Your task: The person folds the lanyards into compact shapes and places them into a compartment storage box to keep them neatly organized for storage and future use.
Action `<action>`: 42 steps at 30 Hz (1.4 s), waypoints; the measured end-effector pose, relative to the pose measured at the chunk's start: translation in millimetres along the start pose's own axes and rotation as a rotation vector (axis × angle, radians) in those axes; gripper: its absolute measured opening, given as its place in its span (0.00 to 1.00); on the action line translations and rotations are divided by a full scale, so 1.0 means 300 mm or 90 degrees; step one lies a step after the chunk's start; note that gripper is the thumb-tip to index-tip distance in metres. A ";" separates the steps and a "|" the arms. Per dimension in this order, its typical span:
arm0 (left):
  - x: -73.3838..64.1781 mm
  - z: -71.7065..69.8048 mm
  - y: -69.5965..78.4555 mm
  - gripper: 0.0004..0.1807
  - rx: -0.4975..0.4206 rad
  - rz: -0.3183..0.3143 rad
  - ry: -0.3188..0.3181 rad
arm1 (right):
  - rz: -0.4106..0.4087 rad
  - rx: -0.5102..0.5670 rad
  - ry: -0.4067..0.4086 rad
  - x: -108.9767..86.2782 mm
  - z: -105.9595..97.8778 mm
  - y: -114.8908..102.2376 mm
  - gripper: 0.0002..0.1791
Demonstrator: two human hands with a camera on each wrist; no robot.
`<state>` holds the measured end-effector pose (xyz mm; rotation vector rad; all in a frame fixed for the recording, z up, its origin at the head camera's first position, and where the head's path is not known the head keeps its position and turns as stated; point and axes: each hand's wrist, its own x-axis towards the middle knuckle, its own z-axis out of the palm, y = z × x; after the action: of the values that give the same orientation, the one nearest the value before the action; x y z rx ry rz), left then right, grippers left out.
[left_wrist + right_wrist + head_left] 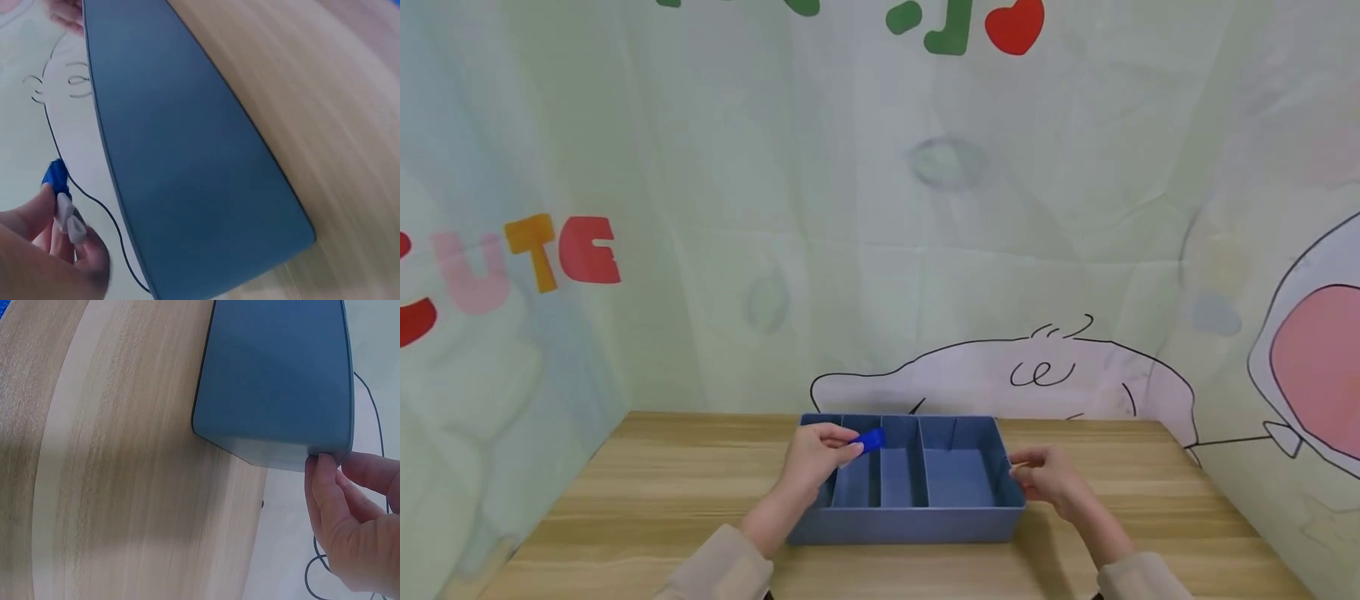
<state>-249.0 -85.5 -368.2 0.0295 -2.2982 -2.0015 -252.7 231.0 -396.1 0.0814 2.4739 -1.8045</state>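
Observation:
A small bright blue piece (870,440) is pinched between the thumb and fingers of my left hand (817,460), over the left compartments of a blue-grey divided box (901,527). From the left wrist view, the blue piece (57,177) sticks up from the fingertips, beyond the box's long side wall (181,144); its exact kind cannot be told. My right hand (1051,482) holds the box's right end at the rim. In the right wrist view, the fingers (326,487) lie against the outside of the end wall, with the thumb at the rim.
The box stands on a wood-grain table (700,467), close to its back edge. Behind it hangs a pale printed curtain (880,275) with cartoon drawings and coloured letters. Thin upright dividers (922,467) split the box into several compartments.

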 end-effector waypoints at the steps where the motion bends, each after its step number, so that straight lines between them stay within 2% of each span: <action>1: 0.008 0.002 -0.001 0.08 0.000 0.000 0.004 | -0.004 0.001 -0.001 0.000 0.001 -0.001 0.15; 9: 0.065 0.014 -0.024 0.08 0.027 -0.007 0.051 | -0.020 -0.019 0.008 -0.005 0.017 -0.003 0.15; 13: 0.085 0.016 -0.031 0.08 0.038 -0.009 0.076 | -0.024 -0.040 0.031 -0.007 0.030 -0.006 0.13; 18: 0.112 0.017 -0.040 0.08 0.091 -0.002 0.095 | -0.022 -0.049 0.049 -0.006 0.041 -0.006 0.13; 21: 0.121 0.015 -0.044 0.08 0.165 0.018 0.099 | -0.024 -0.052 0.049 -0.006 0.044 -0.008 0.12; 23: 0.124 0.015 -0.046 0.07 0.238 0.046 0.094 | -0.027 -0.056 0.042 -0.007 0.045 -0.009 0.13; 26: 0.127 0.020 -0.048 0.06 0.363 0.144 0.080 | -0.033 -0.062 0.039 -0.008 0.046 -0.012 0.12; 28: 0.126 0.029 -0.049 0.06 0.442 0.231 0.075 | -0.035 -0.063 0.045 -0.008 0.046 -0.014 0.12; 30: 0.121 0.043 -0.054 0.09 0.504 0.294 0.071 | -0.035 -0.063 0.051 -0.009 0.048 -0.015 0.12; 33: 0.114 0.064 -0.067 0.20 0.550 0.303 0.054 | -0.036 -0.064 0.051 -0.010 0.053 -0.015 0.11; 36: 0.112 0.082 -0.086 0.24 0.599 0.273 0.048 | -0.044 -0.062 0.043 -0.011 0.059 -0.013 0.11; 39: 0.120 0.105 -0.109 0.16 0.662 0.263 0.056 | -0.046 -0.065 0.035 -0.014 0.056 -0.013 0.12; 42: 0.129 0.134 -0.127 0.08 0.724 0.248 0.038 | -0.029 -0.063 0.047 -0.024 0.047 -0.012 0.12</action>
<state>-292.6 -54.0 -409.0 -0.2454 -2.7545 -0.3656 -245.4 216.6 -396.3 0.0878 2.6325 -1.7235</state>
